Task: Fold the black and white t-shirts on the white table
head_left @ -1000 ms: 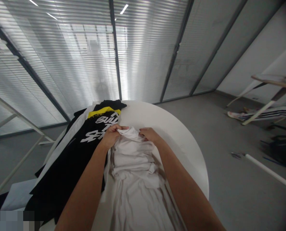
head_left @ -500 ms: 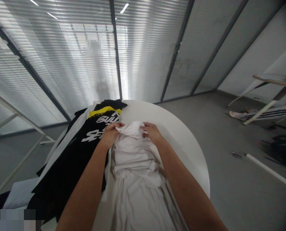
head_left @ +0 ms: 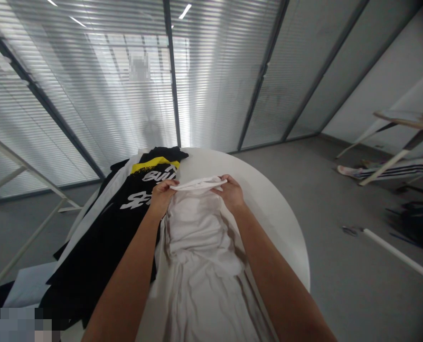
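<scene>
A pale beige garment [head_left: 200, 237] lies lengthwise on the round white table [head_left: 275, 213], running from the near edge toward the middle. My left hand [head_left: 162, 196] is closed on the left corner of its far edge. My right hand [head_left: 230, 192] is closed on the right corner. Between the two hands the edge is pulled taut and lifted a little off the table. Both forearms reach over the cloth.
A black shirt [head_left: 126, 213] with a yellow band and white lettering lies on the table's left side, partly hanging over. Glass walls with blinds stand behind. A white frame [head_left: 22, 204] is at left; a desk [head_left: 407, 123], a white pole [head_left: 399, 254] and dark bags lie at right.
Both hands have moved apart and slightly forward. The bunched far edge of the pale garment is now stretched straight between them.
</scene>
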### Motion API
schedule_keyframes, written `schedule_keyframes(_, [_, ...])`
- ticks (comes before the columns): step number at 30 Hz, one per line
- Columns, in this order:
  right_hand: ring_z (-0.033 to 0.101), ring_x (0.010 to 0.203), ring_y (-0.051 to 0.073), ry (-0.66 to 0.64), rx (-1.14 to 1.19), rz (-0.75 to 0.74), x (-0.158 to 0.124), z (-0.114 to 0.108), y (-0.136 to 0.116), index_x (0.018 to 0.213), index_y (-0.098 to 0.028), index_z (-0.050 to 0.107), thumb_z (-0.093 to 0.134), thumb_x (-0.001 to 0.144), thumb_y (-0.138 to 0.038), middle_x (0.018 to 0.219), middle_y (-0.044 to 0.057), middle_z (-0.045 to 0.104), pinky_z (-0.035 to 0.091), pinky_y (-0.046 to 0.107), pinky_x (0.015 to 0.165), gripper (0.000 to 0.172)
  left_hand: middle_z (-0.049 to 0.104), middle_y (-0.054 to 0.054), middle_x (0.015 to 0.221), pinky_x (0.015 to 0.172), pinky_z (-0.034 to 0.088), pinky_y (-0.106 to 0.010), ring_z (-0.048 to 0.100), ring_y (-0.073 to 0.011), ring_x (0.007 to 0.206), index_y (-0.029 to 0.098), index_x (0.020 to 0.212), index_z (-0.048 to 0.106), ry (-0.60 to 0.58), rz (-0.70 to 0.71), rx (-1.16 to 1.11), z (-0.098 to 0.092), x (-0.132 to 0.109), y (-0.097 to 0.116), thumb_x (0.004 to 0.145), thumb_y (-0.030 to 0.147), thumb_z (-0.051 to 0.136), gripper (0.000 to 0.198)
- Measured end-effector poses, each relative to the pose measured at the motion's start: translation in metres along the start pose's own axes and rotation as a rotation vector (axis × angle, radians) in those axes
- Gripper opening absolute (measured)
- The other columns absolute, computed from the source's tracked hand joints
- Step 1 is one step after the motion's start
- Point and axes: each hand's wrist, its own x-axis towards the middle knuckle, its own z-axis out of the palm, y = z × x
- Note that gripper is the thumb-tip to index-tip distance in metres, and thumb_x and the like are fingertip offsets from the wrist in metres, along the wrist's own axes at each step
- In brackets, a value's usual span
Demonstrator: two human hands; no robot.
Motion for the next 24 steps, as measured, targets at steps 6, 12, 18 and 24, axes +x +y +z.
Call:
schedule_keyframes(6, [0.049,0.059,0.012,0.068,-0.070,-0.038,0.004,-0.010,-0.002,0.054,-0.019,0.048,0.048,0.051,-0.020,0.057,-0.002,0.050,0.047,0.025,0.058,0.003,0.064,-0.005,0.066,0.072,0.047,-0.031,0.060,-0.0195,0.075,0.017,0.051,0.061,-0.168,-0.002,-0.057,-0.009,-0.002,0.010,0.055,0.019,0.052,0.010])
schedule_keyframes(12, [0.057,0.062,0.014,0.198,-0.279,0.088,0.007,-0.013,-0.015,0.059,-0.020,0.050,0.043,0.057,-0.027,0.057,0.000,0.053,0.045,0.024,0.058,0.010,0.065,-0.006,0.072,0.057,0.043,-0.026,0.060,-0.0194,0.074,0.016,0.058,0.063,-0.127,-0.145,-0.015,-0.011,-0.002,0.011,0.059,0.027,0.050,0.018])
schedule_keyframes(18, [0.056,0.060,0.013,0.277,-0.598,0.232,0.014,-0.017,0.002,0.070,-0.018,0.059,0.054,0.061,-0.023,0.066,0.001,0.061,0.046,0.024,0.054,0.011,0.061,0.000,0.063,0.056,0.041,-0.024,0.056,-0.0154,0.063,0.019,0.072,0.066,-0.005,-0.175,0.439,-0.009,0.003,0.001,0.066,0.029,0.055,0.016])
schedule_keyframes(24, [0.052,0.055,0.009,0.202,-0.746,0.261,0.010,-0.017,0.012,0.077,-0.017,0.062,0.062,0.053,-0.009,0.069,0.000,0.062,0.037,0.018,0.047,0.024,0.068,-0.002,0.083,0.067,0.044,-0.026,0.061,-0.0165,0.074,0.018,0.084,0.068,-0.025,-0.155,0.452,-0.006,0.003,-0.003,0.058,0.019,0.058,0.028])
